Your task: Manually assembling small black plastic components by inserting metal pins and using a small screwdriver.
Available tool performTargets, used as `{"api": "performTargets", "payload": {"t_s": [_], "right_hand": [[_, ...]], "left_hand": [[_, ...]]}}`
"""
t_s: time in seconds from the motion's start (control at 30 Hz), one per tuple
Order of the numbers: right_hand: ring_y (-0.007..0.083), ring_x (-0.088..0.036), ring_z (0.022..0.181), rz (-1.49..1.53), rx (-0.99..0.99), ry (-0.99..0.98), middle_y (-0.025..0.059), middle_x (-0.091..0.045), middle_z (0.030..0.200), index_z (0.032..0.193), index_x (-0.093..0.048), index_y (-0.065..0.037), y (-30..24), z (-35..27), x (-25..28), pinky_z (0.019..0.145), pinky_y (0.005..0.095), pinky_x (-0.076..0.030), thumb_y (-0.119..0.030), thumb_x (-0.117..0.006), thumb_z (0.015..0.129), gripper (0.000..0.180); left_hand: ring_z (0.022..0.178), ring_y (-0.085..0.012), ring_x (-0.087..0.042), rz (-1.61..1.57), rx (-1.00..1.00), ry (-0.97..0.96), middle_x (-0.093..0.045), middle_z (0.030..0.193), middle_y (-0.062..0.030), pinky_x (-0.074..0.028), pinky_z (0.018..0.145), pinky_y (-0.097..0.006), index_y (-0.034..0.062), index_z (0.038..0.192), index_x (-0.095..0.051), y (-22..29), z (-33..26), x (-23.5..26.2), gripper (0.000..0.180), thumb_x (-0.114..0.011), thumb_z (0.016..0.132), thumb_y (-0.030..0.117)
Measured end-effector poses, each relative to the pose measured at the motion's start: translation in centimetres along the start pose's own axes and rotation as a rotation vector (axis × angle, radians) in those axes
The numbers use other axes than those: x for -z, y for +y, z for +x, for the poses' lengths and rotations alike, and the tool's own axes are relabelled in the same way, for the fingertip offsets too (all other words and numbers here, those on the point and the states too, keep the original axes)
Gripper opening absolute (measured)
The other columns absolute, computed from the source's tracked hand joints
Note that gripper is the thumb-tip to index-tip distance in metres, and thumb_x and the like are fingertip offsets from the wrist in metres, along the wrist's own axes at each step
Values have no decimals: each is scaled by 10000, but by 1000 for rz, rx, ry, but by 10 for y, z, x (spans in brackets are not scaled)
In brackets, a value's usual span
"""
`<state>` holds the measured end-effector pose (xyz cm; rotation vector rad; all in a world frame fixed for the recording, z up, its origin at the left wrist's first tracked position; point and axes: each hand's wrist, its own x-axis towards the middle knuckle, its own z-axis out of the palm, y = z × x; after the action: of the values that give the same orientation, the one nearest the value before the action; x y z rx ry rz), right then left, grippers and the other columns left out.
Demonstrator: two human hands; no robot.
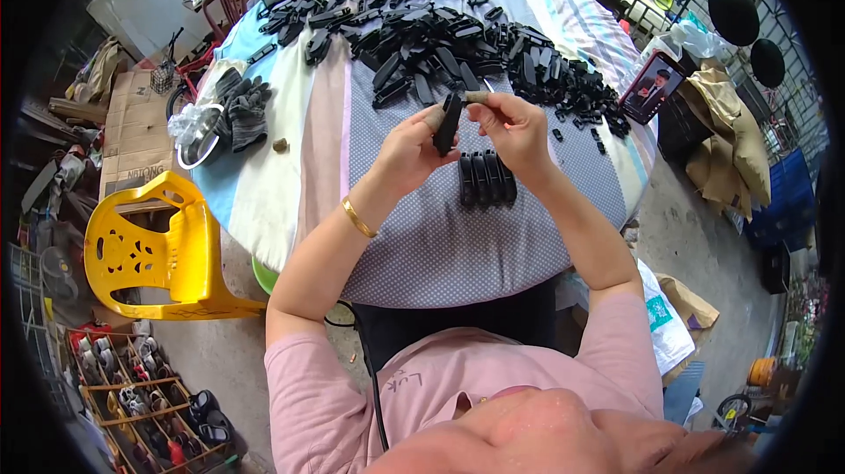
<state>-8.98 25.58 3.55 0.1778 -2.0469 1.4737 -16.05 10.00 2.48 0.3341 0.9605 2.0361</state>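
My left hand [407, 154] is closed around a long, narrow black plastic part [448, 127], held upright and slightly tilted above the table. Close beside its upper end, my right hand [518, 132] has its fingers pinched together; whatever is between them is too small to make out. Tan wraps cover a finger on each hand. Below the hands, several similar black parts [487, 179] stand side by side in a neat row on the dotted grey cloth. Just beyond the fingers lies a heap of loose long black parts [431, 43].
Smaller black pieces [563, 82] spread over the right of the round table [422, 254]. A phone [652, 87] with a lit screen leans at its right edge. Dark gloves [246, 113] and a metal bowl [204, 146] lie left. A yellow chair [189, 245] stands at the left.
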Motion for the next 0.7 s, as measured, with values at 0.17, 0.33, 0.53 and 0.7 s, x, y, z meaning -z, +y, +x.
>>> {"api": "performTargets", "payload": {"t_s": [0.17, 0.33, 0.53, 0.7], "right_hand": [[98, -580, 605, -169, 184, 43, 52, -620, 716, 914, -634, 14, 7, 0, 4, 532, 212, -469, -38, -618, 809, 118], [163, -578, 551, -389, 370, 36, 82, -585, 663, 798, -606, 7, -5, -3, 6, 482, 255, -446, -29, -651, 756, 72], [232, -580, 555, -561, 583, 101, 95, -590, 685, 767, -591, -6, -4, -6, 7, 480, 308, -455, -33, -651, 733, 74], [245, -594, 618, -483, 420, 28, 109, -600, 741, 815, -597, 30, -11, -8, 1, 522, 311, -468, -60, -629, 763, 109]], "left_hand": [[765, -79, -528, 145, -89, -90, -499, 864, 4, -518, 839, -382, 26, 1168, -470, -10, -2, -8, 290, -503, 891, 103], [867, -117, -569, 172, -156, -21, -537, 964, -22, -538, 787, -357, 21, 1201, -455, -12, -4, -15, 334, -521, 885, 104], [918, -157, -581, 100, -188, -28, -566, 1047, -63, -540, 785, -370, 20, 1181, -480, -18, -4, -12, 313, -530, 886, 113], [907, -157, -590, 86, -183, -24, -583, 1040, -66, -544, 779, -362, 27, 1169, -506, -14, -6, -8, 300, -536, 882, 110]]}}
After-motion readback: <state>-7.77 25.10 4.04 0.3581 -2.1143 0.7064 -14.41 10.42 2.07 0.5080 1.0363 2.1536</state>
